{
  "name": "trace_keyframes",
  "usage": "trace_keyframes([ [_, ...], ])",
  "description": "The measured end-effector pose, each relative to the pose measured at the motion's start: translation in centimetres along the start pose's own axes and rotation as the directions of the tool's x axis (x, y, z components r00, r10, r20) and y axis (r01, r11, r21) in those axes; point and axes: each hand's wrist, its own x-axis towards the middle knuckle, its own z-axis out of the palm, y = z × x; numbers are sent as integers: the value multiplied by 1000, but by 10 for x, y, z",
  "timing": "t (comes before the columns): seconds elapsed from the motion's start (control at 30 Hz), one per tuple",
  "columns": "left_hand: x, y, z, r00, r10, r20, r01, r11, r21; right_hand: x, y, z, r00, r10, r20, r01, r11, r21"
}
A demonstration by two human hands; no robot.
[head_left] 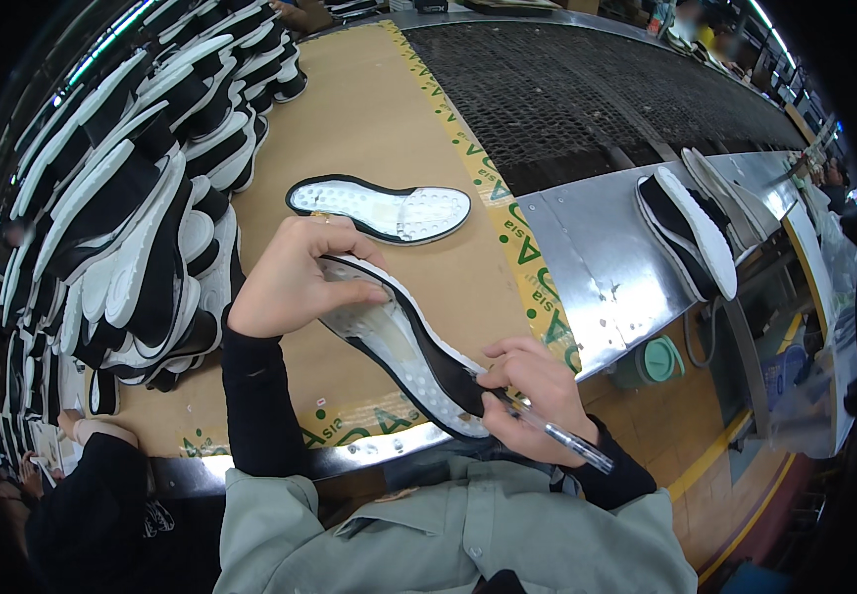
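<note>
My left hand point(300, 272) grips the far end of a black-and-white shoe sole point(394, 342), thumb on its inner face and fingers round the edge. The sole is tilted, its dimpled, partly clear inner face towards me and its near end by my right hand. In my right hand point(537, 396) is a slim clear pen point(572, 444), pinched in the fingers, its tip at the sole's black side wall. Beyond my hands a second sole point(364, 206) lies flat on the brown board point(334, 109), dimpled side up.
Tall stacks of black-and-white soles point(136, 228) crowd the left. A dark mesh conveyor point(587, 94) runs beyond yellow printed tape point(507, 233). More soles point(691, 233) stand on the metal plate point(597, 282) at right, above a teal-lidded container point(658, 358). Another person's sleeve point(97, 485) shows lower left.
</note>
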Motion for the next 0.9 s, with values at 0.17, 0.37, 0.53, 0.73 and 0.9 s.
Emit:
trace_keyframes([
  [0.17, 1, -3, 0, 999, -34, 19, 34, 999, -6, -21, 8, -7, 996, 84, -26, -83, 996, 35],
  [0.37, 3, -5, 0, 998, -49, 33, 49, 999, -7, -44, 13, -5, 976, 191, -108, -176, 975, 134],
  [0.53, 1, -1, 0, 998, -53, 18, 53, 999, -4, -31, 10, -6, 983, 151, -101, -139, 984, 115],
  [0.73, -3, 12, 0, 1000, 6, 0, -6, 1000, -1, 5, 3, 3, 997, 5, -73, 2, 996, 85],
  [0.9, -6, 15, -1, 1000, 27, -13, -27, 1000, 0, 17, 2, 9, 997, -57, -60, 63, 994, 95],
])
